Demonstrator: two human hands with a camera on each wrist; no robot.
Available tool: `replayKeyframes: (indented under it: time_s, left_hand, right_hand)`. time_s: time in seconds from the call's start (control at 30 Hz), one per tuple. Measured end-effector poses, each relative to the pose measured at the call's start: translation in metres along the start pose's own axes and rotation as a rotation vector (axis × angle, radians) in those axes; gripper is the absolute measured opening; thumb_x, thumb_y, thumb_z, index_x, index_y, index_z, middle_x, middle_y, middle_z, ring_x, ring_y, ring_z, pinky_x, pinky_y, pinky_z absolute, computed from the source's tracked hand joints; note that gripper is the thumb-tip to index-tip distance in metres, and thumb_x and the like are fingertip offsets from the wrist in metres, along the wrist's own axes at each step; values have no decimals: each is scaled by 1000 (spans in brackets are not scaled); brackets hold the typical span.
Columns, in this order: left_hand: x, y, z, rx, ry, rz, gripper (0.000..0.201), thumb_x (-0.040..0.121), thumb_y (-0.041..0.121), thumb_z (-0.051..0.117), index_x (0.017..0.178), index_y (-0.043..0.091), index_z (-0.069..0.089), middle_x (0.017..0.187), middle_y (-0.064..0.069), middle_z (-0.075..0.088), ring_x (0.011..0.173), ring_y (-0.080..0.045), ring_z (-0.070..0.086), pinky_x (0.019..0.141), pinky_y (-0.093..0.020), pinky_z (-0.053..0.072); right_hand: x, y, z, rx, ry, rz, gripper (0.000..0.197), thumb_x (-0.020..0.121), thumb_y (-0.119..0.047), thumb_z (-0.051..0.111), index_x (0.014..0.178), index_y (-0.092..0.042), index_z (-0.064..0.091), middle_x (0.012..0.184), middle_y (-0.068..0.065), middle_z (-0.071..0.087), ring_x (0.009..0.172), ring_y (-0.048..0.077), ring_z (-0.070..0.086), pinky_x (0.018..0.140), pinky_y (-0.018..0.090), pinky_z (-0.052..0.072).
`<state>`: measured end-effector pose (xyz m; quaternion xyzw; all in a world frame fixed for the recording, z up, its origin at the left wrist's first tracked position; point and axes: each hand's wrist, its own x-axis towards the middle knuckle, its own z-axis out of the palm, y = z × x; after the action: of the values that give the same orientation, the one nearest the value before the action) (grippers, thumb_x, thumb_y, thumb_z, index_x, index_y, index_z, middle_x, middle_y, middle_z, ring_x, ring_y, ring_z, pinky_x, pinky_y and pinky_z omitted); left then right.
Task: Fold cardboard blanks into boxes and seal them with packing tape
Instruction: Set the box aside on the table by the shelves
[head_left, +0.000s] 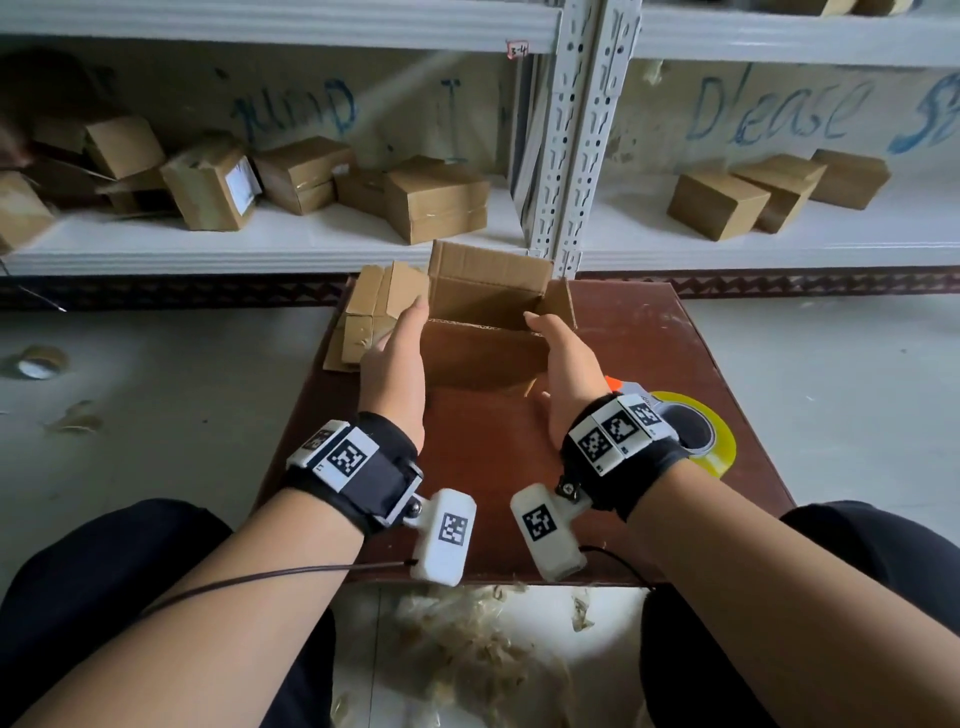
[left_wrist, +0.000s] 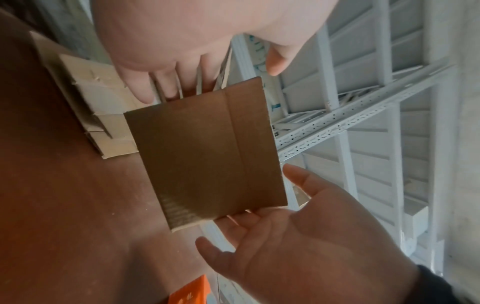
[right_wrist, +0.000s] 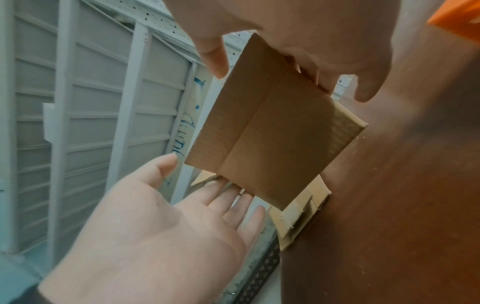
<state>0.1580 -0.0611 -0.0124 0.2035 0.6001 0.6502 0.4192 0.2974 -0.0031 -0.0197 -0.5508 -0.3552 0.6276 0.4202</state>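
An open-topped cardboard box (head_left: 483, 358) stands on the brown table (head_left: 493, 467), its flaps pointing up. My left hand (head_left: 395, 364) lies flat against the box's left side with straight fingers. My right hand (head_left: 563, 364) lies flat against the right side in the same way. In the left wrist view the box (left_wrist: 207, 152) sits between my left hand (left_wrist: 182, 41) and my open right palm (left_wrist: 298, 246). The right wrist view shows the box (right_wrist: 272, 123) between my right hand (right_wrist: 311, 30) and my left palm (right_wrist: 155, 226). A yellow tape roll (head_left: 719, 452) lies behind my right wrist.
A stack of flat cardboard blanks (head_left: 371, 312) lies at the table's far left corner. An orange dispenser part (head_left: 615, 384) sits by the tape roll. Folded boxes (head_left: 436, 200) fill the white shelf beyond. A second tape roll (head_left: 39, 361) lies on the floor to the left.
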Motion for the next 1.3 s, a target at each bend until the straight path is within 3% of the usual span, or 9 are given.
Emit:
replayKeyframes:
  time_s: [0.07,0.37,0.47,0.67,0.87,0.97,1.07,1.17,1.3]
  left_hand:
    - [1,0,-2,-11,-2,35,51,58,71,66,95,37,74,117,12,74,117,-11,65,108,-37,43]
    - [2,-2,-5,50,-28,66,34,72,65,65,79,34,78,102,6,78,112,-21,70,106,-44,50]
    - [3,-3,-5,43,-83,87,30,85,57,65,84,30,77,99,5,79,109,-19,72,102,-41,52]
    - [11,4,19,34,-151,24,33,100,48,58,102,19,73,107,0,79,103,-16,73,88,-32,53]
    - [52,1,77,39,-149,17,37,90,47,62,109,18,76,107,4,80,103,-19,74,95,-37,57]
    - [79,-10,118,63,-184,-18,40,94,46,61,118,18,75,109,3,79,103,-20,75,99,-41,58]
    - [99,-18,159,63,-234,-53,35,97,46,61,115,18,74,116,-1,77,108,-22,73,103,-45,56]
    - [124,-33,200,75,-227,-89,25,96,44,64,98,21,70,119,-8,75,109,-28,71,103,-48,56]
    - [143,-52,247,146,-288,-125,55,89,55,61,128,16,66,126,-6,70,116,-28,66,108,-45,51]
  right_hand:
    - [-2,-4,-3,34,-15,-34,96,56,-65,75,141,-24,61,129,3,67,107,27,64,89,41,47]
    - [2,-1,-13,44,-31,-66,90,54,-66,78,131,-25,57,153,6,56,137,31,57,113,53,43]
    - [1,-7,-17,66,-9,-91,104,55,-64,75,146,-19,56,147,6,61,132,29,60,104,45,47]
    - [1,-38,-20,50,-18,-124,82,65,-61,69,137,-21,63,140,6,65,130,29,61,81,36,44]
    - [40,-81,-42,19,57,-207,74,67,-71,63,121,-21,72,120,5,75,111,25,70,104,49,53]
    - [66,-99,-66,80,20,-212,37,93,-56,58,93,-22,71,88,-3,74,82,12,71,73,30,55]
    - [103,-113,-93,265,0,-182,42,92,-56,61,100,-15,64,71,-4,63,57,12,60,41,19,44]
    - [145,-121,-112,295,40,-167,52,84,-63,64,113,-19,64,81,-2,63,71,14,56,38,17,43]
    - [185,-126,-136,280,125,-185,41,87,-58,65,102,-20,69,72,-4,67,72,14,63,46,22,45]
